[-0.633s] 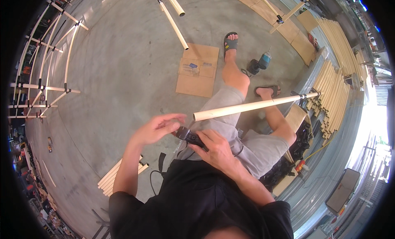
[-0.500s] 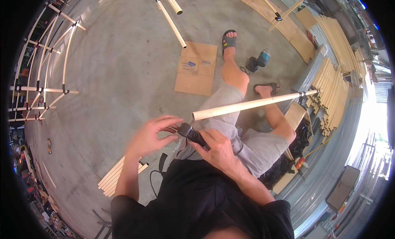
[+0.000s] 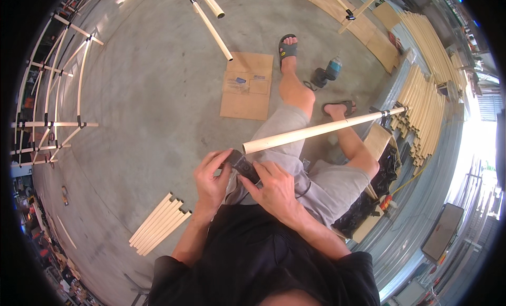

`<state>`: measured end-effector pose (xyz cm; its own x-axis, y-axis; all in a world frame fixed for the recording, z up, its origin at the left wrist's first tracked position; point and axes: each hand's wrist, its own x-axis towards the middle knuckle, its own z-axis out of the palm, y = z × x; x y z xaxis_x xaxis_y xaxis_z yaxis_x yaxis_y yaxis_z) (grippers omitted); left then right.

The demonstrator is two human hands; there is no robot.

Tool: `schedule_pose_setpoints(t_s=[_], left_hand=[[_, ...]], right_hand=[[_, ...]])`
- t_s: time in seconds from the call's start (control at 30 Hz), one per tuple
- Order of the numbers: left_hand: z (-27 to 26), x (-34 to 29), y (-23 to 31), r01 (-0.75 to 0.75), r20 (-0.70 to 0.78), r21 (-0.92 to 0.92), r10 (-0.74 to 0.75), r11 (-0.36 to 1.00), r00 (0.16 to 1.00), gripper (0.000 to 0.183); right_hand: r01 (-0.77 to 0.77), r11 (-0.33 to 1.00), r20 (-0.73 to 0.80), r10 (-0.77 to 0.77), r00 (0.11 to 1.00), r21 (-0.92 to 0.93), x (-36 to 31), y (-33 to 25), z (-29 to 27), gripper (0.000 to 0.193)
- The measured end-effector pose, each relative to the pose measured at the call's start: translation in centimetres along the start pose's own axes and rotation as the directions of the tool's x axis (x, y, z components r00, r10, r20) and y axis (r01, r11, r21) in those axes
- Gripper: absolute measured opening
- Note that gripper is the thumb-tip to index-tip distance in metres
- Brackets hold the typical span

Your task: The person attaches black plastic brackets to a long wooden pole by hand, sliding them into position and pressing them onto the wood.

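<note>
Down on the concrete floor the person sat with both legs stretched out, and both hands met over the lap on one small dark tool. The left hand was curled round its near end, fingers bent and thumb pressed along the top. The right hand was wrapped over the other end, fingers folded down tight across it. What kind of tool it was I could not tell; only a short dark stretch showed between the two hands.

Just beyond the knuckles lay a long pale wooden pole, crossing over the thighs, its cut end close to the tool and not touching either hand. Its far end ran off to the right toward a stack of similar poles.

Further out, a flat piece of cardboard lay beside the left leg, and a cordless drill sat between the two sandalled feet. A small bundle of short wooden sticks rested on the floor to the person's left, well apart from the hands. A frame of lashed poles stood at the far left.
</note>
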<state>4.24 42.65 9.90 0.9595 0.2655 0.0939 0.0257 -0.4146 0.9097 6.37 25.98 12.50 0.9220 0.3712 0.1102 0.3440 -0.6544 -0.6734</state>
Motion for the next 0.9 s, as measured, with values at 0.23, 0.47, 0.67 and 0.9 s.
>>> schedule_pose_setpoints(t_s=[0.23,0.47,0.67,0.9], left_hand=[[0.2,0.4,-0.5,-0.031,0.038,-0.003,0.031,1.000,0.999,0.024],[0.6,0.3,-1.7,0.089,0.021,-0.207,-0.086,0.974,0.996,0.022],[1.0,0.3,-3.0,0.248,0.104,-0.265,-0.228,0.932,0.968,0.024],[1.4,1.4,-4.5,0.275,0.188,-0.248,-0.232,0.929,0.954,0.024]], right_hand=[[-0.029,1.000,-0.058,0.030,0.998,0.011,0.0,-0.2,0.5,0.031],[-0.067,0.998,-0.020,0.067,0.998,-0.010,0.2,-0.2,0.9,0.030],[-0.089,0.995,-0.015,0.089,0.996,-0.049,0.4,-0.1,2.0,0.034],[-0.153,0.983,0.063,0.160,0.985,-0.106,1.1,-0.1,3.1,0.038]])
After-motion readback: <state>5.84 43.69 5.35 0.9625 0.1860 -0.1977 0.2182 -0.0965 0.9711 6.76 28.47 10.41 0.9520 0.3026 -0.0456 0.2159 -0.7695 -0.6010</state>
